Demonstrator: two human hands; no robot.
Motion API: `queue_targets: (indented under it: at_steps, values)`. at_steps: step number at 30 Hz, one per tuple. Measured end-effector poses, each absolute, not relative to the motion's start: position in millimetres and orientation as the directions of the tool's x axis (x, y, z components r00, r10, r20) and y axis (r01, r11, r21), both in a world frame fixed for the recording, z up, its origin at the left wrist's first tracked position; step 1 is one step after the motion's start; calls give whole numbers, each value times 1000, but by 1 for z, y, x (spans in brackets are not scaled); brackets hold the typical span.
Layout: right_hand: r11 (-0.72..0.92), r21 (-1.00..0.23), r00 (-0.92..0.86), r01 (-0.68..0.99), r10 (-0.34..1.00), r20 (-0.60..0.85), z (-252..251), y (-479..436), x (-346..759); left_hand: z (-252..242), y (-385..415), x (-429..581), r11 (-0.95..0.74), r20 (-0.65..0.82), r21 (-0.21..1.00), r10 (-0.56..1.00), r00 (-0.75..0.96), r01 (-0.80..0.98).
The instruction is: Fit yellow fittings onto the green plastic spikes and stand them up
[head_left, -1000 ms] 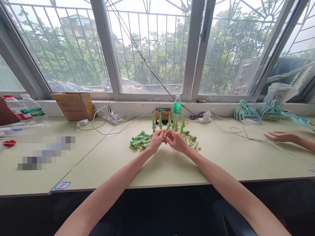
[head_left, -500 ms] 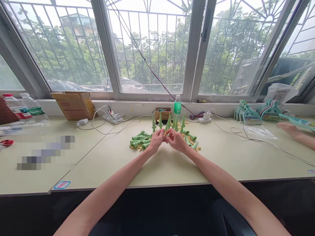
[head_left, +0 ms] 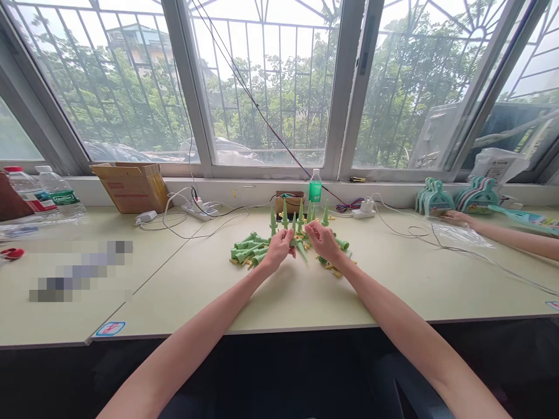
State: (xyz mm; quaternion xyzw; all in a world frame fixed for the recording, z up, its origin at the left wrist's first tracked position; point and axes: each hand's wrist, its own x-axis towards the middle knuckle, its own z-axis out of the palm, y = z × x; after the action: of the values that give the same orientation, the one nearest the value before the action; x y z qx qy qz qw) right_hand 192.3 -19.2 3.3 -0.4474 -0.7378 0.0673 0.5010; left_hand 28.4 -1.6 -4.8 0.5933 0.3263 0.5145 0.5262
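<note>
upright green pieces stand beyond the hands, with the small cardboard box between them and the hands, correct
No: in the head view, the small cardboard box is behind the upright green pieces, on their far side. They do stand beyond the left hand and right hand.

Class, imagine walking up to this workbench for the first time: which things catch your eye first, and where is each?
Probably the two hands, left hand and right hand, close together mid-table, with upright green spikes just beyond them. Behind, bright barred windows span the view. At far right, another person's hand is near teal plastic items.
</note>
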Motion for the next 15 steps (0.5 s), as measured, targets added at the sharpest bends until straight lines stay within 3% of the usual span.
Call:
queue_targets:
  at_steps: [15]
  values:
    - [508,-497,33,703,674,738,1,-2,221,-12,-2,25,-204,128,966,910,394,158]
